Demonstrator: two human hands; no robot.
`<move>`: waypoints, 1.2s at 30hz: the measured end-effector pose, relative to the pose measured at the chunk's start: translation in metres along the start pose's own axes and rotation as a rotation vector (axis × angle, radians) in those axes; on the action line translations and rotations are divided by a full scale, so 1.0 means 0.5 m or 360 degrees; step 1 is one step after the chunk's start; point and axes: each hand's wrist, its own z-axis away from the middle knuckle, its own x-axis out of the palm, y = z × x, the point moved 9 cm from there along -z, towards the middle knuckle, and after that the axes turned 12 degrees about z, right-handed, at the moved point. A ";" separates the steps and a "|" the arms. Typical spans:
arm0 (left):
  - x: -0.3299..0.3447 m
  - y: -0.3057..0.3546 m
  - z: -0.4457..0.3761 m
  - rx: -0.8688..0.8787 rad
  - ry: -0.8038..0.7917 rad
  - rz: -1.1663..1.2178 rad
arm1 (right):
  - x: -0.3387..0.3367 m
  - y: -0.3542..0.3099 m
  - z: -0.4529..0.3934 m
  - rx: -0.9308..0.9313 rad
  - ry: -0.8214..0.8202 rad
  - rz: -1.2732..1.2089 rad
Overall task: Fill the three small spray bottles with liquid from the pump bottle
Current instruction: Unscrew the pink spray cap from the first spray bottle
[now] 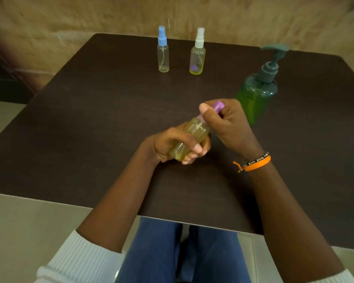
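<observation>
My left hand [172,146] is closest to me. Its fingers are curled around the body of the little yellow bottle [194,135] and hold it just over the dark table [90,129]. The bottle is tipped, with its bottom toward me and to the left, and its top away from me and to the right. My right hand [227,123] is right at that top end. Its thumb and fingers pinch the purple spray cap [218,106]. So the cap lines up with my right hand, and I think twisting is the next job. I cannot tell if the cap is going on or off.

Farther back on the right stands the green pump bottle [258,94]. At the far edge stand the white-capped bottle [197,56] and the blue-capped bottle [163,53], both upright and well apart from my hands.
</observation>
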 end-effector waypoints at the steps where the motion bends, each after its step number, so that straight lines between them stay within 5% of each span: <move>1: -0.005 0.007 -0.002 0.0064 0.0045 -0.0028 | -0.007 0.002 -0.003 -0.0007 0.0025 0.0043; 7: -0.069 0.049 -0.016 0.0469 0.0664 -0.0572 | -0.058 0.021 -0.011 0.0018 0.0309 0.0366; 14: -0.057 0.090 -0.013 0.0834 0.0818 -0.1398 | -0.083 0.037 -0.006 0.0146 0.0587 0.0492; 18: -0.066 0.087 -0.019 0.0750 0.0725 -0.1212 | -0.094 0.027 -0.006 0.0098 0.0585 0.0413; 23: -0.072 0.068 -0.021 0.0597 0.0549 -0.0478 | -0.097 0.016 -0.010 0.0052 0.0461 0.0176; 32: -0.092 0.079 -0.014 0.0693 0.0609 -0.0363 | -0.071 0.008 -0.015 -0.0009 0.0217 0.0050; 36: -0.099 0.082 -0.013 0.0744 0.0691 -0.0462 | -0.071 0.019 -0.012 0.0039 0.0311 0.0247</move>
